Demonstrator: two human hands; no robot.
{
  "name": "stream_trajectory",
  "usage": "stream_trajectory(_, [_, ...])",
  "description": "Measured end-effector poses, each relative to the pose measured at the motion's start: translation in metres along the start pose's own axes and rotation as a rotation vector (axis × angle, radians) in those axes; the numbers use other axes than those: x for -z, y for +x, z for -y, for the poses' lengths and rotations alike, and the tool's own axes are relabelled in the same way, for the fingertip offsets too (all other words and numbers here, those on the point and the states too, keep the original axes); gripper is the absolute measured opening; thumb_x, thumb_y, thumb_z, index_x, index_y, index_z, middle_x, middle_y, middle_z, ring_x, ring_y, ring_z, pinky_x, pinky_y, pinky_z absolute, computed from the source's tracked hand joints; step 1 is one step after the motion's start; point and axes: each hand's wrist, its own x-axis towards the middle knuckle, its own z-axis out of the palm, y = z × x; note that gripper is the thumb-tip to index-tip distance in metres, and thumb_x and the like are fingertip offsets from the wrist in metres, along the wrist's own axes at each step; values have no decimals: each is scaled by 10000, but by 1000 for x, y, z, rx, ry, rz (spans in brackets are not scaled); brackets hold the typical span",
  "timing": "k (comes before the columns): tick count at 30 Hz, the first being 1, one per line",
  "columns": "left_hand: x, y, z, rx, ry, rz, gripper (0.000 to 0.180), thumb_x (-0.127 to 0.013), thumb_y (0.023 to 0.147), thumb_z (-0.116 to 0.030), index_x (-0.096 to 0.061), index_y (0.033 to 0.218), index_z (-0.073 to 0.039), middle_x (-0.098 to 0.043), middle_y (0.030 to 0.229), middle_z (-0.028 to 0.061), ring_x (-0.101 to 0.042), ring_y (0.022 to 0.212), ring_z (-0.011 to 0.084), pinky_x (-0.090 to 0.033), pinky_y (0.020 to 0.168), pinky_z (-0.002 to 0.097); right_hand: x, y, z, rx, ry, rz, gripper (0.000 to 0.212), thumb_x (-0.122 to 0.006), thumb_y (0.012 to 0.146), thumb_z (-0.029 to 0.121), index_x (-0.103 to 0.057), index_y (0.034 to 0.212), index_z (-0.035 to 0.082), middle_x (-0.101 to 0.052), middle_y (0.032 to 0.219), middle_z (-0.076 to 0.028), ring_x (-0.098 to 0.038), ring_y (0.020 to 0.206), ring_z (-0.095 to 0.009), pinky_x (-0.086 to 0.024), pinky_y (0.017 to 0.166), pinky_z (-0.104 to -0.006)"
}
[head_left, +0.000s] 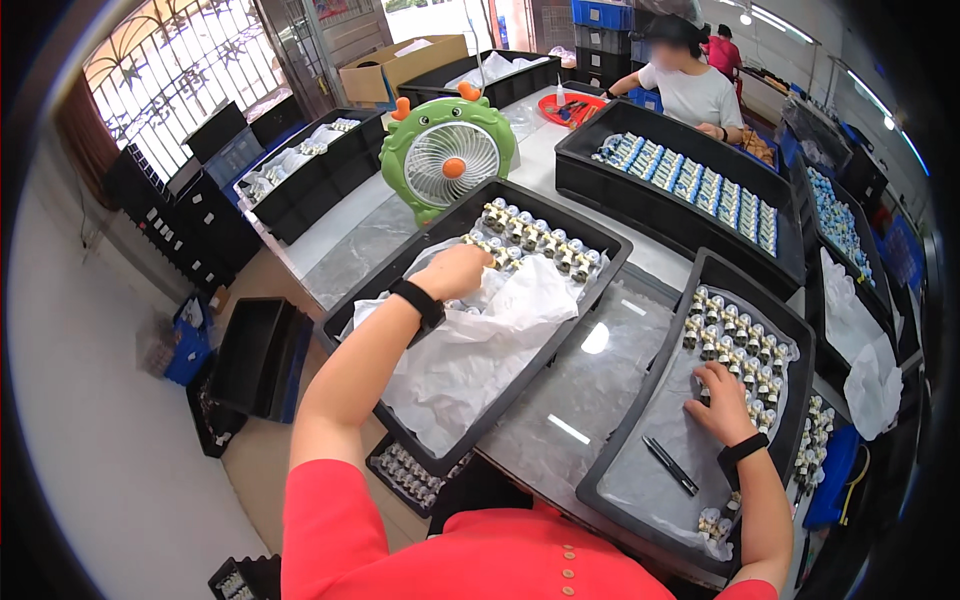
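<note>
My left hand (pixel 455 272) reaches into the middle black tray (pixel 540 370), its fingers closed beside rows of small brass-coloured parts with clear round tops (pixel 540 238). What its fingertips hold, if anything, is hidden. Crumpled white paper (pixel 470 350) covers much of that tray below the hand. In the right black tray (pixel 630 432), my right hand (pixel 722 405) rests at the near edge of similar small parts (pixel 735 325). Its thumb and fingers are curved and apart, touching the parts. A black pen (pixel 670 466) lies on the liner nearby.
A green animal-shaped fan (pixel 448 155) stands beyond the middle tray. Past the table's middle, a large black tray (pixel 660 205) holds blue-and-white parts. A person (pixel 690 85) in white works opposite, near a red dish (pixel 572 108). Empty black crates (pixel 255 355) stand on the floor at left.
</note>
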Motion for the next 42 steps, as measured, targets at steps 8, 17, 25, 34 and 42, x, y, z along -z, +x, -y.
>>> stream_trajectory(8, [-26, 32, 31, 40, -6, 184, 428, -499, 858, -100, -553, 1278, -169, -578, 1228, 145, -553, 1123, 321, -442, 936, 405, 4, 0, 4, -24, -17, 41, 535, -741, 678, 217, -574, 1166, 76, -499, 1269, -137, -477, 1167, -321, -330, 966, -437])
stream_trajectory(17, [-21, 34, 33, 4, -45, 241, 462, -499, 834, -65, -545, 1286, -147, -608, 1162, 185, -569, 1082, 343, -444, 919, 411, 7, 2, 10, -32, 2, 60, 516, -727, 682, 206, -576, 1156, 69, -496, 1270, -142, -471, 1161, -323, -301, 987, -438])
stream_trajectory(25, [-23, 37, 36, -17, -121, 226, 491, -517, 795, -21, -540, 1280, -94, -614, 1153, 194, -573, 1079, 344, -439, 935, 395, 9, 3, 10, -26, 0, 63, 525, -731, 680, 202, -574, 1163, 68, -495, 1266, -142, -472, 1157, -323, -303, 992, -432])
stream_trajectory(34, [-16, 18, 29, -46, -54, 170, 524, -663, 755, -218, -547, 1237, -49, -600, 1181, 176, -569, 1075, 347, -446, 920, 398, 8, 2, 8, -17, 10, 61, 528, -739, 674, 207, -582, 1159, 69, -495, 1264, -137, -475, 1156, -315, -307, 988, -428])
stream_trajectory(42, [-10, 9, 18, -12, -24, 333, 613, -646, 780, -235, -453, 1334, -59, -507, 1317, 168, -549, 1113, 350, -432, 951, 403, 8, 2, 7, -20, 2, 60, 535, -740, 667, 207, -584, 1161, 71, -505, 1258, -139, -481, 1158, -318, -317, 974, -432])
